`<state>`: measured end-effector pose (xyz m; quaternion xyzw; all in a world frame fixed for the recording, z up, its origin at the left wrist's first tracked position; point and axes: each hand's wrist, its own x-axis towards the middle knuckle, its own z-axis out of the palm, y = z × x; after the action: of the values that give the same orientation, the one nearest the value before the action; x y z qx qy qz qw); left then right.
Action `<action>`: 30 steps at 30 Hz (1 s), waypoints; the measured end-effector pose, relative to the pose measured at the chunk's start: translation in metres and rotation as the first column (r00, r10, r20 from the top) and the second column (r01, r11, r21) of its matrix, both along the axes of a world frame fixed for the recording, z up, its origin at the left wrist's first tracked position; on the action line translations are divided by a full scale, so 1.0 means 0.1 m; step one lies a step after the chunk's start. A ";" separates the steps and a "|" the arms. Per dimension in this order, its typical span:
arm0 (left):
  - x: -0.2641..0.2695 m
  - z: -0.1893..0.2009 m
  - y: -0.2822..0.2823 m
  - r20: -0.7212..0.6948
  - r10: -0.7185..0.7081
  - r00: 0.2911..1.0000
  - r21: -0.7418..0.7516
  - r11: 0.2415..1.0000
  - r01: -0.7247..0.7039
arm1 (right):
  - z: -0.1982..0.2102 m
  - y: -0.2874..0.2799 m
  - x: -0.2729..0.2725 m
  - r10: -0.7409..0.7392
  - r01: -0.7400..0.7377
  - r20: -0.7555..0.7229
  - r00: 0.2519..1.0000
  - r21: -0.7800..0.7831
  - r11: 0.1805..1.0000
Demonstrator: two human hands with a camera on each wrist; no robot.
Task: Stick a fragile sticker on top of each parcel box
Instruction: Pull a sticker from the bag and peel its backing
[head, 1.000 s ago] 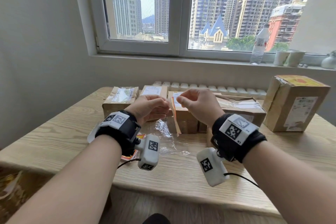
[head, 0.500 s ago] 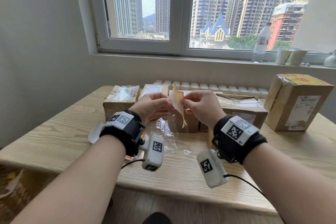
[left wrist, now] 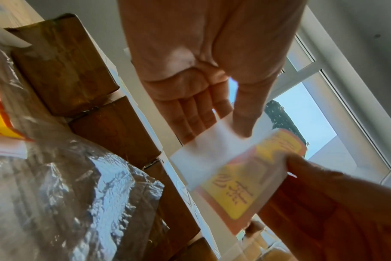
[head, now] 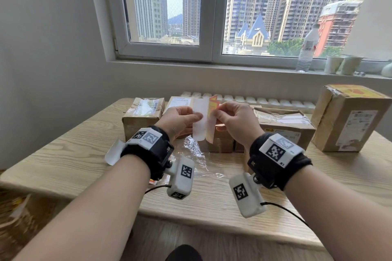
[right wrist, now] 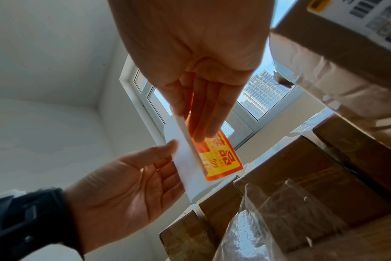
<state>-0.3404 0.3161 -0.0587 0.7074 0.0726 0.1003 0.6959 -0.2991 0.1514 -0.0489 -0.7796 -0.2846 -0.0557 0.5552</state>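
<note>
Left hand [head: 180,119]: thumb and fingers pinching the white rectangular backing paper [head: 200,122]. Right hand [head: 235,122]: pinching the orange-and-yellow fragile sticker [head: 212,105] (partly peeled off the backing), both held in the air above the worktop [head: 70,159]. Beyond: row of brown cardboard parcel boxes [head: 143,116]; crinkled clear plastic bag [head: 197,154] on the pale wooden worktop in front.

Left hand [left wrist: 203,74] grip on white backing [left wrist: 212,150], blurred yellow-orange sticker [left wrist: 252,176] seemingly half-peeled.
</note>
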 end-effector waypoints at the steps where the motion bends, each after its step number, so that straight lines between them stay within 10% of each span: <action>1: 0.00 -0.01 0.03 -0.003 0.026 1.000 -0.007 1.000 -0.026 | 0.00 0.00 0.00 -0.003 0.003 -0.002 1.000 0.003 1.000; 20: -0.49 -0.65 1.62 -0.207 0.636 0.744 0.053 0.766 -0.640 | -0.03 0.44 0.11 -0.067 0.066 -0.019 0.998 -0.047 0.997; 30: -0.43 -0.86 1.72 -0.292 0.692 0.660 -0.035 0.682 -0.730 | -0.12 0.58 0.13 -0.063 0.058 -0.068 0.996 -0.078 0.995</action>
<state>-0.3834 0.4882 -0.1451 0.5749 0.4399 0.2672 0.6360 -0.2858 0.2098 -0.0606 -0.8098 -0.2431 -0.0340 0.5328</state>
